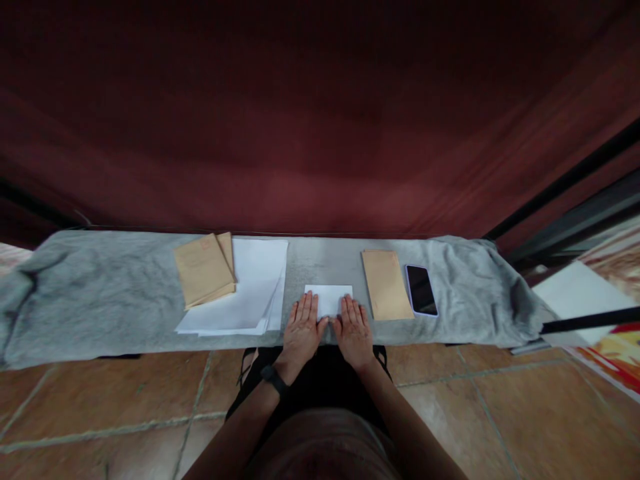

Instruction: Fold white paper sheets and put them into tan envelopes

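Note:
A small white sheet of paper (329, 299), seemingly folded, lies flat on the grey cloth in front of me. My left hand (301, 325) rests on its left edge with the fingers stretched out. On the right edge lies my right hand (353, 330), also flat with its fingers extended. Both thumbs point inward and nearly meet at the paper's near edge. The palms cover the sheet's lower corners. To the right of my right hand is a brown envelope (387, 285); left of my left hand is a stack of white paper (250, 293).
Several brown envelopes (204, 269) lie partly over the white stack. A phone (421, 291) with a pale purple case sits right of the single envelope pile. The grey cloth (115, 287) covers a narrow table against a dark red panel (320, 147). Tiled floor (150, 393) shows below.

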The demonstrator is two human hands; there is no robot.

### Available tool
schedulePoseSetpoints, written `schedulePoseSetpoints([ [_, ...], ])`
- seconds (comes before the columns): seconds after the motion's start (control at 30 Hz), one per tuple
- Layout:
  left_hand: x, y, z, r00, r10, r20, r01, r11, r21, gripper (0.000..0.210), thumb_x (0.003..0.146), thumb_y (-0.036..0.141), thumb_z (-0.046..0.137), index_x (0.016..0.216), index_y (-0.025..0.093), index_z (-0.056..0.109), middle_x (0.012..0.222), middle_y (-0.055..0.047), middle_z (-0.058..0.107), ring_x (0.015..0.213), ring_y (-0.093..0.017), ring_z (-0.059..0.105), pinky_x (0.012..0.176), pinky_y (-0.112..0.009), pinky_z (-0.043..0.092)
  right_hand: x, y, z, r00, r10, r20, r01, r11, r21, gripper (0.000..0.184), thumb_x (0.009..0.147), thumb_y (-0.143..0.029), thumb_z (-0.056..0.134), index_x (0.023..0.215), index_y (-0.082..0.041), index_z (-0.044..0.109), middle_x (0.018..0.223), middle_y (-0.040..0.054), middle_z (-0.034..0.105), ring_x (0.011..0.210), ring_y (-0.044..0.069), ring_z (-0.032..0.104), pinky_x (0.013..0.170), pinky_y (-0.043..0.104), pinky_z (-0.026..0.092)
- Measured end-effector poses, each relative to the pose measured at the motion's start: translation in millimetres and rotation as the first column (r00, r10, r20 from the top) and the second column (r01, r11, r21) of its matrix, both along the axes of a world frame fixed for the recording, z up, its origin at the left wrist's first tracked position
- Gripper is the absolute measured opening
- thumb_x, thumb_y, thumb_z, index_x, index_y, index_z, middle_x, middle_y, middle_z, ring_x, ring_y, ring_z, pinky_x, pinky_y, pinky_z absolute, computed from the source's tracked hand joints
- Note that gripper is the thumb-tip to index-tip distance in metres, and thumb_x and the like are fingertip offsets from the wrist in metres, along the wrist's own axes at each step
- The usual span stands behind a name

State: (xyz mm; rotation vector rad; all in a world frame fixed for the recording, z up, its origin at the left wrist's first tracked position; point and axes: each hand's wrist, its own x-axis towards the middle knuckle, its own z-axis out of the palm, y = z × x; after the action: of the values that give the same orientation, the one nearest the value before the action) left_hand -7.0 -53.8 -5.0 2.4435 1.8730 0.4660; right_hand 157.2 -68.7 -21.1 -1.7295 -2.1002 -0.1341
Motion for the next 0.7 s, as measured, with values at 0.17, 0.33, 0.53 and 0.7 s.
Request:
schedulePoseSetpoints([
  [0.17,-1.4,-1.6,2.0,0.999,0.037,0.035,-0.037,0.999,-0.004,0.063,0.101,0.043,0.039,0.154,0.009,0.035,0.158,-0.019,0.037,0.149,-0.029,0.033,0.121,-0.049,0.029,6.1,-3.1,-0.5,1.0,-0.015,-0.017,0.015,1.0,0.004,0.058,0.106,-0.038,0.035,0.156,-0.008,0.03,0.155,0.0186,0.044,0.144,0.028,0.039,0.117,0.049,0.032],
  [0.33,-5.3,-5.5,2.6,0.998,0.066,0.018,-0.066,0.998,0.004,0.061,0.102,0.041,0.037,0.151,0.004,0.039,0.157,-0.021,0.039,0.148,-0.03,0.033,0.121,-0.049,0.03,10.3,-5.7,-0.4,0.999,-0.025,-0.02,0.025,1.0,0.003,0.06,0.106,-0.041,0.036,0.156,-0.007,0.031,0.154,0.02,0.044,0.143,0.029,0.041,0.117,0.049,0.032],
  [0.53,-7.1,-8.8,2.7,0.994,0.104,0.033,-0.104,0.995,0.006,0.059,0.102,0.037,0.036,0.15,0.003,0.038,0.156,-0.022,0.039,0.148,-0.031,0.034,0.121,-0.05,0.03,10.1,-7.0,-0.1,0.999,-0.036,-0.002,0.036,0.999,-0.016,0.059,0.106,-0.039,0.035,0.154,-0.005,0.033,0.155,0.0203,0.043,0.144,0.029,0.04,0.117,0.049,0.031],
  [0.7,-0.2,-9.4,6.1,0.994,0.085,0.074,-0.087,0.996,0.031,0.058,0.102,0.032,0.036,0.153,0.007,0.033,0.161,-0.02,0.032,0.151,-0.03,0.026,0.121,-0.052,0.03,9.9,-7.2,-1.6,0.999,-0.035,-0.022,0.035,0.999,0.004,0.059,0.106,-0.039,0.035,0.156,-0.007,0.031,0.155,0.0203,0.043,0.144,0.029,0.04,0.117,0.05,0.032],
])
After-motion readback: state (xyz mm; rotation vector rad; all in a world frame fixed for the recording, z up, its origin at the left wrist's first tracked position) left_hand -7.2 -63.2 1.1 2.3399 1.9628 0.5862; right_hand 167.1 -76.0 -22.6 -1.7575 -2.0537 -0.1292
